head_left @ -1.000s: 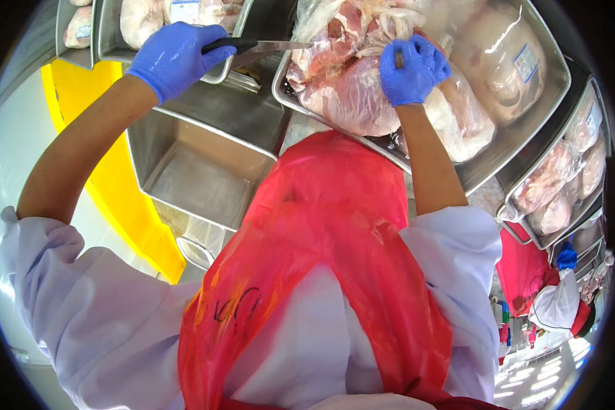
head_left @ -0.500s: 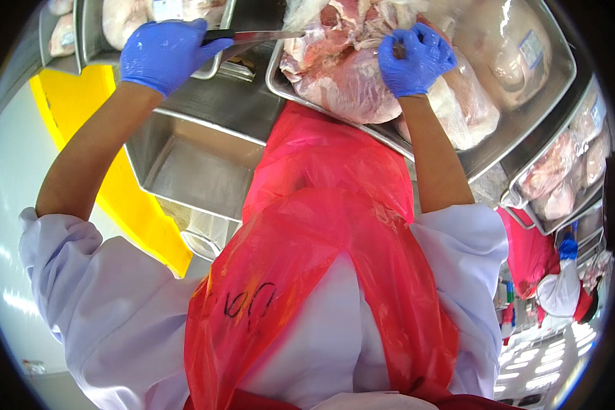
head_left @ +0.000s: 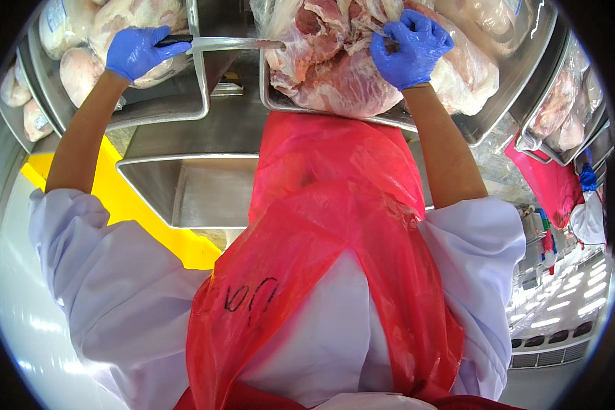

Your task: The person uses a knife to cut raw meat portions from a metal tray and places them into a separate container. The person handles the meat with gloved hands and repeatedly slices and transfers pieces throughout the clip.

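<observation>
Two hands: both wear blue gloves and reach to the far side, over steel trays.
Left hand (head_left: pixel 138 51): fingers wrapped tight around the black handle of a knife (head_left: pixel 215 44), far left of centre.
Knife: blade lies level and points right, its tip touching the left edge of the raw meat (head_left: pixel 342 75).
Right hand (head_left: pixel 411 46): fingers pinched together on a fold at the top of the meat, far right of centre.
Raw meat: a large pink and white cut lying in the middle steel tray (head_left: pixel 280 102), at the far centre, partly under clear plastic.
More meat in that tray: a pale wrapped piece (head_left: pixel 468 72) just right of the right hand, touching the cut.
Left tray (head_left: pixel 198 82): holds pale wrapped cuts (head_left: pixel 82 65) beneath and beside the left hand.
Right trays (head_left: pixel 560 102): more wrapped meat at the far right edge, small and blurred.
In the way: the red plastic apron (head_left: pixel 335 225) on the person's chest hides the near rim of the middle tray and most of the near bench.
Sleeves: white coat (head_left: pixel 109 287), forearms bare up to the gloves.
Surface: a steel bench with an open steel bin (head_left: pixel 198 195) set near and left of the apron.
Floor: a yellow strip (head_left: pixel 116 198) shows on the left below the bench.
Room: at the near right, another person in white with a blue glove (head_left: pixel 588 178), a red apron (head_left: pixel 553 184) beside them, and rows of bright lights beyond.
</observation>
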### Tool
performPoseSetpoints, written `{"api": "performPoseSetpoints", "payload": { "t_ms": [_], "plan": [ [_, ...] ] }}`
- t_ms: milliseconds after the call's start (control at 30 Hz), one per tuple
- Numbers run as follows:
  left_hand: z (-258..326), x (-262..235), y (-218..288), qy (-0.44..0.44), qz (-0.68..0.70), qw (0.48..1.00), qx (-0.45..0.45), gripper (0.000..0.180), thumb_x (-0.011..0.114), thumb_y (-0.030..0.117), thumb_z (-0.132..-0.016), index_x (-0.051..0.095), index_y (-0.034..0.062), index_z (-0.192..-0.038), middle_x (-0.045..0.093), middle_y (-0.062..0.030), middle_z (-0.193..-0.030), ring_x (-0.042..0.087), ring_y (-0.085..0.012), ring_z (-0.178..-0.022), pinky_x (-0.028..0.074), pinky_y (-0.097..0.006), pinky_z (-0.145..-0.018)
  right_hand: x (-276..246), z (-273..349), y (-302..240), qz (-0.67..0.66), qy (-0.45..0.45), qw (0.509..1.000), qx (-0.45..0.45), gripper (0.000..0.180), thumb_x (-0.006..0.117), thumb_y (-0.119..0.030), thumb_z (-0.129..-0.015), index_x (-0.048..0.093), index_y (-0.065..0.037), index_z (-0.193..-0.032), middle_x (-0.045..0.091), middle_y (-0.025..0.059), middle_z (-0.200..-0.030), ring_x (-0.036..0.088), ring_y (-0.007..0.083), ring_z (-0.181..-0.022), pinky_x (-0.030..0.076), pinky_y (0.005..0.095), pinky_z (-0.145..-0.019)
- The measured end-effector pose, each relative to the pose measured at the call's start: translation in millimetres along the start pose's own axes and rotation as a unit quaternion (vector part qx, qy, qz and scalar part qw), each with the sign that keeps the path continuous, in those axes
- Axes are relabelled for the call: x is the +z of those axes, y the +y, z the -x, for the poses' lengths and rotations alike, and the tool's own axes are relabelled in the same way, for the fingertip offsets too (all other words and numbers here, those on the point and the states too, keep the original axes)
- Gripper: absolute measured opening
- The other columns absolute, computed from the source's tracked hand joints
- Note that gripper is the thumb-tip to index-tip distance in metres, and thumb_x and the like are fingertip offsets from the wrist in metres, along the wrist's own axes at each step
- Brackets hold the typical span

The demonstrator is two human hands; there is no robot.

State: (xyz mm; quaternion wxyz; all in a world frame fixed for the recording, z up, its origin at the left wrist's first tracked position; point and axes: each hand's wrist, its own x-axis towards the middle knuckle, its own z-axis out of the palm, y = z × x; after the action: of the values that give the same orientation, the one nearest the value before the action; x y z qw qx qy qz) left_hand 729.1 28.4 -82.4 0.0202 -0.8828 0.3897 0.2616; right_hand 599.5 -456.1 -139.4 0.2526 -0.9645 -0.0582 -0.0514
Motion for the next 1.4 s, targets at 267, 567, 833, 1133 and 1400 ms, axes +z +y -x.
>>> {"api": "performPoseSetpoints", "payload": {
  "t_ms": [267,567,833,1133,1400],
  "plan": [
    [-38,51,-52,-0.063,0.02,0.998,0.018,0.051,0.066,0.065,-0.088,0.075,0.0182,-0.106,0.074,-0.0132,-0.084,0.071,-0.0358,-0.077,0.056,-0.046,-0.07,-19,-10,-24,0.061,-0.008,0.998,-0.004,0.013,0.07,-0.021,-0.066,0.064,-0.015,-0.076,0.059,0.0078,-0.104,0.053,0.0377,-0.105,0.038,0.0531,-0.087],
    [26,-56,36,-0.059,-0.023,0.986,-0.152,0.047,0.066,0.057,-0.094,0.071,0.0116,-0.105,0.073,-0.0187,-0.088,0.07,-0.0396,-0.082,0.054,-0.047,-0.071,-5,-13,-16,0.037,0.079,0.994,-0.063,0.014,0.068,-0.023,-0.069,0.063,-0.013,-0.078,0.059,0.013,-0.111,0.053,0.0404,-0.11,0.038,0.057,-0.095],
    [166,-151,223,-0.029,-0.041,0.951,-0.304,0.038,0.062,0.044,-0.1,0.067,0.0274,-0.134,0.075,-0.0122,-0.107,0.071,-0.0353,-0.095,0.057,-0.042,-0.08,-3,-10,-14,0.048,0.098,0.989,-0.1,0.019,0.068,-0.026,-0.073,0.063,-0.012,-0.084,0.062,0.0178,-0.114,0.056,0.0416,-0.11,0.039,0.0571,-0.094],
    [127,-114,272,-0.01,-0.051,0.939,-0.34,0.038,0.059,0.05,-0.1,0.069,0.0312,-0.131,0.075,-0.0122,-0.095,0.072,-0.0342,-0.081,0.057,-0.043,-0.071,17,-17,18,0.071,0.139,0.977,-0.148,0.014,0.078,-0.035,-0.071,0.074,-0.025,-0.08,0.067,0.0034,-0.108,0.058,0.0339,-0.103,0.036,0.0507,-0.093],
    [90,-157,231,-0.027,-0.092,0.965,-0.244,0.033,0.066,0.05,-0.093,0.075,0.0223,-0.108,0.071,-0.012,-0.077,0.068,-0.0337,-0.065,0.053,-0.045,-0.06,16,-9,22,0.032,0.125,0.984,-0.126,0.013,0.077,-0.037,-0.071,0.072,-0.026,-0.075,0.066,0.0011,-0.108,0.056,0.0327,-0.106,0.035,0.0523,-0.094]
  ]
}}
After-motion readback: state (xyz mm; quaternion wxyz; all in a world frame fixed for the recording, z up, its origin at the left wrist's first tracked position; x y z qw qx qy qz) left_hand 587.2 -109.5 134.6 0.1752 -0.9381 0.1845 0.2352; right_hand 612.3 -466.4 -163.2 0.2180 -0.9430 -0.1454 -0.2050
